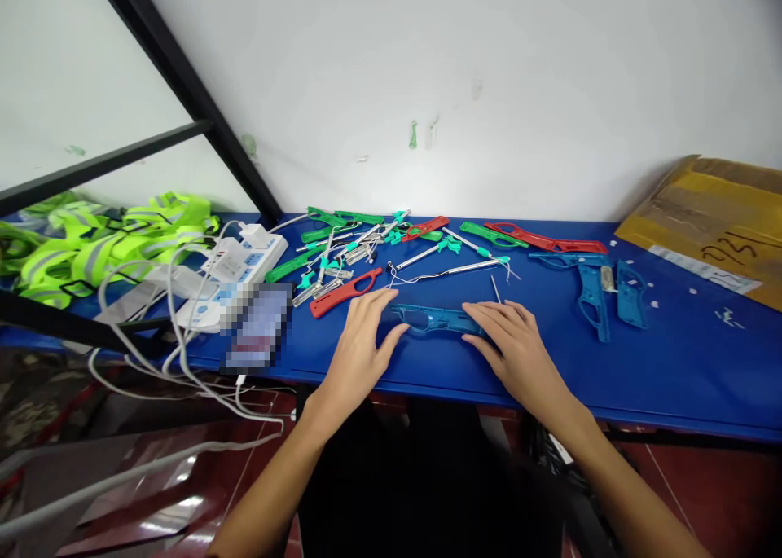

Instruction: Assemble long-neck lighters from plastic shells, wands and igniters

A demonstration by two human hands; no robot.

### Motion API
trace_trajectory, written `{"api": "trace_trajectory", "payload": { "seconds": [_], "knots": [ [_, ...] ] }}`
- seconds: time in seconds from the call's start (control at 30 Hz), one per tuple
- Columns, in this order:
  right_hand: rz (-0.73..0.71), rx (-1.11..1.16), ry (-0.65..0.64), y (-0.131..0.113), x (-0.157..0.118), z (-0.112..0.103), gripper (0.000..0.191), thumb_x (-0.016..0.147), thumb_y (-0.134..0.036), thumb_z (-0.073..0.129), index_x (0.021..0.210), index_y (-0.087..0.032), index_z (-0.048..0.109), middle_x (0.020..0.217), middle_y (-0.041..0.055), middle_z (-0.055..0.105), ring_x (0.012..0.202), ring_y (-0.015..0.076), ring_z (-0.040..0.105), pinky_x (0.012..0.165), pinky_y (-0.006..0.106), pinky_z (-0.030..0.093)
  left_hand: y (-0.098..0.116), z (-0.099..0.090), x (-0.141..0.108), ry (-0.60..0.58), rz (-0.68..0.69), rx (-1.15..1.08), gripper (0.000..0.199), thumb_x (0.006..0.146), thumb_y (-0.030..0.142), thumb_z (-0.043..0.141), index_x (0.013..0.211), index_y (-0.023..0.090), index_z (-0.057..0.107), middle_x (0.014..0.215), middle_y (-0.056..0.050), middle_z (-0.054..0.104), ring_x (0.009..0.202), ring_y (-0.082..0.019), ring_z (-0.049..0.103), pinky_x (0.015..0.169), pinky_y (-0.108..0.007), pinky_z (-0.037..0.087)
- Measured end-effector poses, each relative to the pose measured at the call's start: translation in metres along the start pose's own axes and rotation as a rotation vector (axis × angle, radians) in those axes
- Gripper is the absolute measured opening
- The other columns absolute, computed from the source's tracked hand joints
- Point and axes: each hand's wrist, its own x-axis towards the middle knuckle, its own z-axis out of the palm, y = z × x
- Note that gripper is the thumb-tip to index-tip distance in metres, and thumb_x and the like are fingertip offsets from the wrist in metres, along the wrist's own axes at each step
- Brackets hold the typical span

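A blue half-casing of a long stick lighter (431, 319) lies lengthwise near the table's front edge, hollow side showing. My left hand (366, 334) is at its left end, with the fingers behind and the thumb in front. At the right end, my right hand (510, 338) closes its fingers and thumb on the casing and covers its tip. Just beyond my hands are a red lighter casing (345, 292) and a thin metal rod (495, 289). Metal lighter tubes (421, 255) with teal ends and thin wires lie behind the blue piece.
Green casings (489, 234) and a red one (550, 241) lie along the wall. More blue casing parts (592, 293) are at right, by a cardboard box (702, 224). To the left are a phone (260, 326), a power strip (244, 273), white cables and yellow reflective straps (103, 248).
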Motion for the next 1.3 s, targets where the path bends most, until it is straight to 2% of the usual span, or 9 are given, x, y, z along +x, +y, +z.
{"api": "trace_trajectory", "payload": {
  "seconds": [0.17,0.27,0.47,0.6,0.77,1.0,1.1,1.23,1.3],
  "knots": [
    [0.006,-0.012,-0.035,0.005,-0.002,0.006,0.053,0.114,-0.039,0.051,0.164,-0.023,0.045,0.151,0.0152,0.069,0.141,0.0329,0.064,0.124,0.062,0.041,-0.011,0.002,-0.003,-0.119,0.012,0.089,0.050,0.109,0.034,0.064,0.157,0.032,0.049,0.153,-0.010,0.063,0.145,-0.031,0.055,0.122,-0.051,0.046],
    [0.017,-0.003,-0.026,0.004,-0.004,0.006,0.050,0.114,-0.039,0.051,0.161,-0.025,0.049,0.151,0.0149,0.069,0.140,0.0326,0.065,0.124,0.062,0.041,-0.011,0.001,-0.004,-0.172,-0.001,0.059,0.049,0.110,0.033,0.063,0.156,0.032,0.048,0.147,-0.009,0.066,0.139,-0.030,0.058,0.120,-0.050,0.047],
    [0.027,0.036,-0.042,0.003,-0.006,0.003,0.043,0.113,-0.040,0.052,0.153,-0.024,0.058,0.145,0.0144,0.072,0.135,0.0334,0.067,0.123,0.063,0.042,-0.010,0.000,-0.004,-0.155,-0.018,0.028,0.047,0.110,0.032,0.062,0.155,0.031,0.048,0.143,-0.009,0.068,0.136,-0.030,0.059,0.117,-0.048,0.048],
    [0.026,0.071,-0.045,0.005,-0.006,0.003,0.041,0.113,-0.036,0.049,0.152,-0.028,0.060,0.141,0.0128,0.075,0.132,0.0326,0.069,0.123,0.063,0.042,-0.011,0.001,-0.005,-0.127,-0.021,0.001,0.045,0.111,0.023,0.057,0.154,0.032,0.050,0.135,-0.008,0.073,0.129,-0.029,0.063,0.113,-0.047,0.049],
    [-0.002,0.058,-0.026,0.006,-0.006,0.002,0.036,0.113,-0.034,0.051,0.145,-0.024,0.064,0.137,0.0126,0.076,0.128,0.0314,0.071,0.122,0.060,0.044,-0.012,0.001,-0.006,-0.094,0.003,-0.021,0.044,0.110,0.018,0.058,0.152,0.031,0.052,0.129,-0.006,0.075,0.123,-0.027,0.066,0.110,-0.045,0.049],
    [-0.020,0.057,-0.018,0.006,-0.006,0.003,0.041,0.112,-0.038,0.051,0.150,-0.026,0.062,0.140,0.0126,0.076,0.129,0.0324,0.071,0.122,0.062,0.045,-0.007,-0.001,-0.006,-0.092,-0.048,-0.039,0.040,0.108,0.019,0.062,0.146,0.031,0.057,0.134,-0.006,0.075,0.129,-0.027,0.064,0.113,-0.047,0.049],
    [-0.032,0.064,-0.014,0.008,-0.007,0.005,0.041,0.112,-0.039,0.051,0.149,-0.027,0.063,0.140,0.0116,0.075,0.128,0.0324,0.072,0.122,0.063,0.045,-0.008,-0.003,-0.005,-0.027,-0.060,-0.053,0.034,0.108,0.023,0.064,0.141,0.029,0.062,0.141,-0.008,0.071,0.134,-0.028,0.063,0.118,-0.047,0.048],
    [-0.060,0.046,-0.005,0.010,-0.008,0.007,0.038,0.113,-0.038,0.050,0.147,-0.027,0.062,0.138,0.0110,0.076,0.126,0.0316,0.072,0.121,0.062,0.046,-0.027,-0.020,0.004,0.097,-0.065,0.009,0.029,0.107,0.026,0.065,0.136,0.026,0.065,0.142,-0.009,0.070,0.137,-0.026,0.063,0.122,-0.044,0.047],
    [-0.074,0.031,-0.002,0.011,-0.009,0.008,0.037,0.113,-0.037,0.050,0.147,-0.026,0.061,0.136,0.0113,0.076,0.125,0.0314,0.072,0.120,0.061,0.046,-0.044,-0.037,0.016,0.135,-0.195,0.175,0.029,0.106,0.025,0.065,0.135,0.025,0.066,0.143,-0.010,0.070,0.138,-0.026,0.063,0.122,-0.043,0.048]
  ]
}}
